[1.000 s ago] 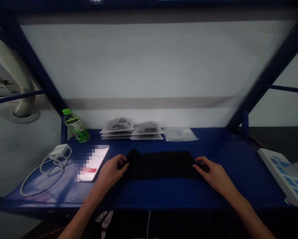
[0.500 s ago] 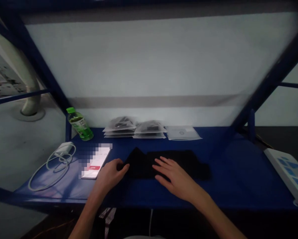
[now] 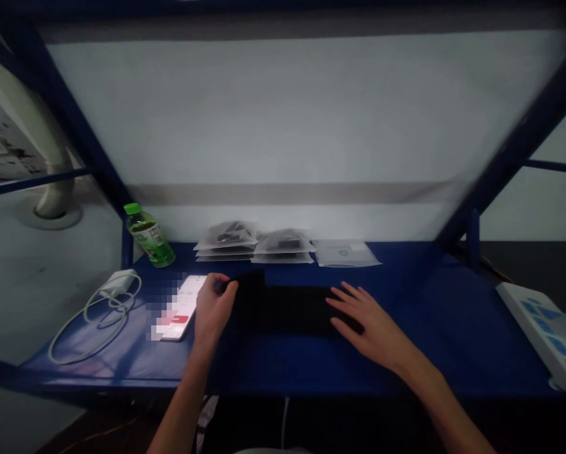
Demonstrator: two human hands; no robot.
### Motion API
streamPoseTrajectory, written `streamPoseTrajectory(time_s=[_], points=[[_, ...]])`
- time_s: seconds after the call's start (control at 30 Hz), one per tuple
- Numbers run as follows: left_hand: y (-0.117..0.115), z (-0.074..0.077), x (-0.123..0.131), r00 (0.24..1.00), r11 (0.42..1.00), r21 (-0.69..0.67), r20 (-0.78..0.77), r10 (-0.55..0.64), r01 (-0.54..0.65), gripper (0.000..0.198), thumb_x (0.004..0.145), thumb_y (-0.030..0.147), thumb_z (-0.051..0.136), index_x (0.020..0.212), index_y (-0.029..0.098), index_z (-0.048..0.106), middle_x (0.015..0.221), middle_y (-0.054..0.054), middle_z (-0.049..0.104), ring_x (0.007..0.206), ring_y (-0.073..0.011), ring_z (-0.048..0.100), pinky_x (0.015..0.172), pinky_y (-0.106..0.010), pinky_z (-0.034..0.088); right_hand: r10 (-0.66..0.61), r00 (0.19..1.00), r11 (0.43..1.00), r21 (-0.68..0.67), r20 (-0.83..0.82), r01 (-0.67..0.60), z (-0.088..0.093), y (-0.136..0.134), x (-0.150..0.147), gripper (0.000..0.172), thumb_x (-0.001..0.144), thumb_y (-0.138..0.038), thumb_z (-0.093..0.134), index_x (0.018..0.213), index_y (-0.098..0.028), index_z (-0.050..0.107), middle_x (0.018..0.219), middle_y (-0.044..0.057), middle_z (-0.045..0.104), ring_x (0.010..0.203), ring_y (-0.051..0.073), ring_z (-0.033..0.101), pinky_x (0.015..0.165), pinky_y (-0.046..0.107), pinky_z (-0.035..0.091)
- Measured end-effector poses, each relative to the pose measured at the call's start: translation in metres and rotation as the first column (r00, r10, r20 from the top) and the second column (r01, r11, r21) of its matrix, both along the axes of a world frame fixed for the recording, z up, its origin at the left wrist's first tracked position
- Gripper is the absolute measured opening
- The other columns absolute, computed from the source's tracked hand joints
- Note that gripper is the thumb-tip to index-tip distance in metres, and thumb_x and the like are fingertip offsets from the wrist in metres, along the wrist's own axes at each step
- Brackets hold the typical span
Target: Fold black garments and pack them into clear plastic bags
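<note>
Phone [image 3: 178,309] screen is blurred out, unreadable. Black cloth [image 3: 287,309] is too dark to show folds or seams, and its right end is hidden under a hand. White device [image 3: 548,334] at the table's [image 3: 453,328] right edge is cut off by the frame.

Left hand [image 3: 214,309]: palm down, fingers curled, pinching the cloth's left end, just beside the phone. Right hand [image 3: 372,325]: flat, fingers spread, resting on the cloth's right end, gripping nothing.

Cloth: flat black strip lying left-right mid-table, nearer the front edge, wider at its left end.
</note>
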State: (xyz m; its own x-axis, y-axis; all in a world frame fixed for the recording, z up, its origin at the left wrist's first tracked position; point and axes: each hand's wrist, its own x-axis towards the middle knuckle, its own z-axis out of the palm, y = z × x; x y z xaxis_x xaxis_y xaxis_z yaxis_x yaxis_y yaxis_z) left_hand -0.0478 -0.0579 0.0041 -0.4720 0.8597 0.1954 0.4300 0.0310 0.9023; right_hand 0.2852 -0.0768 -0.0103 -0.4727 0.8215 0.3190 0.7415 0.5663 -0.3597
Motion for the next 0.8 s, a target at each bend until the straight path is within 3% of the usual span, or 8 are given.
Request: streamPoseTrajectory(time_s=[0.1, 0.27, 0.33, 0.43, 0.57, 0.7, 0.73, 0.8], points=[[0.003, 0.012, 0.027, 0.999, 0.997, 0.078, -0.042, 0.008, -0.004, 0.018, 0.082, 0.037, 0.061, 0.089, 0.022, 0.053, 0.068, 0.003, 0.061, 0.059, -0.0147, 0.058, 0.054, -0.023, 0.041, -0.056, 0.996, 0.997, -0.045, 0.071, 0.059, -0.011, 0.006, 0.025, 0.045, 0.095, -0.050, 0.050, 0.134, -0.031, 0.059, 0.148, 0.004, 0.050, 0.144, 0.031, 0.032, 0.116, 0.060, 0.027], [-0.009, 0.009, 0.101, 0.947, 0.963, 0.150, -0.267, -0.180, 0.225, 0.009, 0.092, 0.031, 0.053, 0.098, 0.024, 0.051, 0.110, -0.005, 0.072, 0.093, -0.0213, 0.070, 0.080, -0.032, 0.052, -0.070, 0.997, 0.995, -0.076, 0.030, 0.072, -0.029, 0.003, 0.029, 0.044, 0.097, -0.047, 0.047, 0.135, -0.027, 0.059, 0.148, 0.006, 0.050, 0.145, 0.030, 0.029, 0.115, 0.058, 0.032], [-0.016, -0.003, 0.126, 0.857, 0.919, 0.095, -0.407, -0.316, 0.383, 0.007, 0.091, 0.025, 0.052, 0.098, 0.025, 0.051, 0.113, -0.006, 0.071, 0.099, -0.0224, 0.070, 0.086, -0.036, 0.053, -0.068, 0.998, 0.994, -0.088, -0.016, 0.066, -0.030, 0.002, 0.030, 0.043, 0.097, -0.047, 0.047, 0.135, -0.028, 0.059, 0.147, 0.005, 0.050, 0.144, 0.030, 0.031, 0.114, 0.058, 0.032], [-0.023, -0.021, 0.144, 0.631, 0.809, -0.046, -0.601, -0.491, 0.586, 0.012, 0.091, 0.022, 0.052, 0.103, 0.023, 0.053, 0.106, -0.008, 0.073, 0.113, -0.0263, 0.065, 0.105, -0.044, 0.044, -0.073, 0.994, 0.987, -0.145, -0.080, 0.061, -0.026, 0.000, 0.038, 0.044, 0.099, -0.046, 0.044, 0.139, -0.032, 0.054, 0.150, 0.003, 0.047, 0.144, 0.028, 0.032, 0.115, 0.056, 0.031], [-0.029, -0.025, 0.137, 0.477, 0.722, -0.182, -0.640, -0.603, 0.668, 0.037, 0.094, 0.039, 0.055, 0.123, 0.015, 0.054, 0.119, -0.016, 0.069, 0.133, -0.0345, 0.048, 0.113, -0.052, 0.035, -0.090, 0.995, 0.987, -0.136, -0.046, 0.083, -0.026, 0.000, 0.052, 0.044, 0.099, -0.047, 0.044, 0.140, -0.033, 0.052, 0.151, 0.002, 0.045, 0.144, 0.028, 0.031, 0.117, 0.056, 0.027], [-0.036, -0.006, 0.116, 0.494, 0.632, -0.127, -0.513, -0.702, 0.765, 0.039, 0.097, 0.050, 0.048, 0.123, 0.022, 0.059, 0.146, -0.011, 0.051, 0.139, -0.0301, 0.042, 0.115, -0.048, 0.033, -0.068, 0.997, 0.992, -0.102, 0.027, 0.070, -0.032, 0.000, 0.055, 0.045, 0.099, -0.046, 0.043, 0.141, -0.034, 0.051, 0.151, 0.002, 0.045, 0.144, 0.029, 0.032, 0.116, 0.059, 0.026], [-0.037, -0.001, 0.110, 0.532, 0.643, -0.082, -0.488, -0.692, 0.761, 0.036, 0.098, 0.049, 0.047, 0.120, 0.024, 0.061, 0.146, -0.008, 0.052, 0.137, -0.0278, 0.044, 0.113, -0.045, 0.035, -0.071, 0.997, 0.992, -0.098, 0.036, 0.074, -0.033, 0.000, 0.054, 0.044, 0.100, -0.046, 0.042, 0.141, -0.034, 0.051, 0.151, 0.002, 0.045, 0.143, 0.029, 0.032, 0.116, 0.060, 0.027], [-0.035, 0.007, 0.097, 0.666, 0.753, 0.000, -0.465, -0.582, 0.658, 0.031, 0.099, 0.046, 0.045, 0.111, 0.025, 0.064, 0.132, -0.008, 0.062, 0.126, -0.0258, 0.055, 0.105, -0.040, 0.042, -0.078, 0.996, 0.991, -0.101, 0.046, 0.082, -0.033, 0.000, 0.052, 0.043, 0.100, -0.045, 0.040, 0.141, -0.034, 0.051, 0.151, 0.001, 0.044, 0.143, 0.029, 0.032, 0.116, 0.060, 0.026]])
